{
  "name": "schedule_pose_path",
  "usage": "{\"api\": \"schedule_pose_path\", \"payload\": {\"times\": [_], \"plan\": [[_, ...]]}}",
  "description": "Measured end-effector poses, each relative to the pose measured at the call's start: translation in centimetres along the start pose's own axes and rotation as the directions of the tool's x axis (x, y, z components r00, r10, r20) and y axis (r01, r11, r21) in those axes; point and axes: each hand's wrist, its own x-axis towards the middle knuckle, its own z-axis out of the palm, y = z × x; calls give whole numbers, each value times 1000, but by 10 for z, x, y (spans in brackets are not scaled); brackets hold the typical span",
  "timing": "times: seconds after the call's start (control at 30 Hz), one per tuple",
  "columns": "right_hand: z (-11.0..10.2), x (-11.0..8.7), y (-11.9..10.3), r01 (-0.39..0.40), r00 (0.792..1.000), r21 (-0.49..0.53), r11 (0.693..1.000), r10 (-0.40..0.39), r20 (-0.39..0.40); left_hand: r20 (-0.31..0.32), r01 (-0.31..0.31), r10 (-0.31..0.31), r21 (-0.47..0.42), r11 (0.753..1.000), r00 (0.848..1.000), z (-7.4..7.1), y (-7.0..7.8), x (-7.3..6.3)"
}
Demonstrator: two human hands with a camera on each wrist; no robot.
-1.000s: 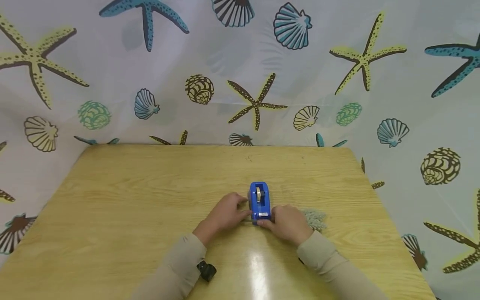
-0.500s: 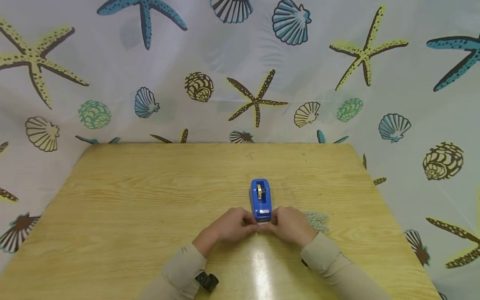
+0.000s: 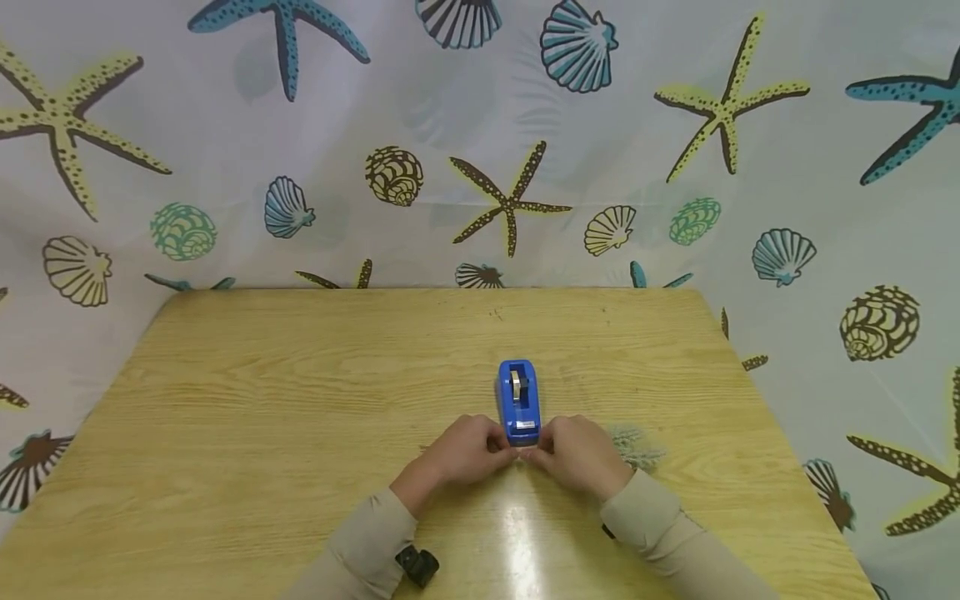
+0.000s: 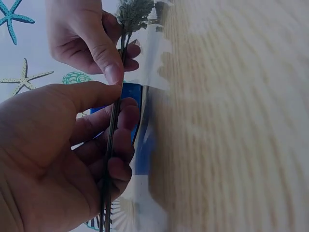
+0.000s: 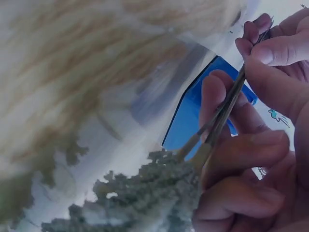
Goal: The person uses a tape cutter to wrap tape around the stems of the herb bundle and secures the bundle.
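Observation:
Both hands hold a sprig with grey-green fluffy heads (image 5: pixel 145 198) and thin dark stems (image 4: pixel 112 125). In the head view the sprig's heads (image 3: pixel 633 446) stick out to the right, past the right hand (image 3: pixel 581 450). That hand pinches the stems between thumb and fingers, nearer the heads. Close beside it, the left hand (image 3: pixel 467 450) pinches the same stems, thumb on one side and curled fingers on the other; the thumb tips nearly meet. Just beyond the fingers stands a blue tape dispenser (image 3: pixel 520 404) with a tape roll, its front end right behind the fingertips.
The hands work low over a wooden table (image 3: pixel 300 375). A white cloth (image 3: pixel 337 142) printed with starfish and shells rises along its back and sides. A small black camera (image 3: pixel 417 566) sits at the left sleeve.
My left hand has come from the dispenser's left side to its front, closing its pinch on the stems beside the right hand. The right hand has stayed nearly in place.

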Motion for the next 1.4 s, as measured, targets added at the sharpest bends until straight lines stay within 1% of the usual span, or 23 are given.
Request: {"api": "schedule_pose_path", "payload": {"times": [0.1, 0.27, 0.37, 0.43, 0.63, 0.77, 0.9, 1.0, 1.07, 1.17, 1.27, 1.4], "plan": [[1, 0, 0, 2, 1000, 2, 1000, -2, -14, -6, 9, -9, -13, 1000, 1000, 1, 2, -1], [1, -1, 0, 3, 999, 6, 1000, -2, -35, -9, 40, -40, -81, 996, 999, 2, 4, -2], [0, -2, -1, 5, 999, 10, 1000, -5, -49, -13, 43, -44, -105, 994, 999, 2, 5, -2], [1, -2, -1, 12, 998, 14, 1000, -11, -54, -22, 32, -34, -87, 996, 999, 3, 4, -3], [3, -4, -1, 30, 999, 31, 999, -29, -32, -50, -29, 31, 36, 999, 998, 2, 6, -5], [3, -6, -3, 35, 999, 31, 999, -34, -30, -60, -44, 49, 85, 995, 997, 2, 9, -8], [3, -6, -3, 53, 998, 17, 998, -53, -29, -52, -53, 61, 138, 989, 997, 2, 11, -9], [3, -6, -3, 53, 998, 5, 999, -53, -22, -42, -51, 57, 142, 989, 997, 3, 12, -9], [3, -6, -3, 53, 998, -6, 999, -53, -23, -36, -45, 50, 125, 991, 998, 3, 12, -9], [3, -7, -3, 56, 998, -17, 998, -56, -29, -23, -53, 55, 104, 993, 998, 4, 10, -10], [4, -8, -1, 60, 998, -20, 998, -60, -21, 4, -83, 83, 118, 989, 997, 5, 9, -10], [4, -8, 0, 59, 998, -2, 998, -59, -12, 27, -114, 111, 168, 979, 993, 4, 8, -11]]}}
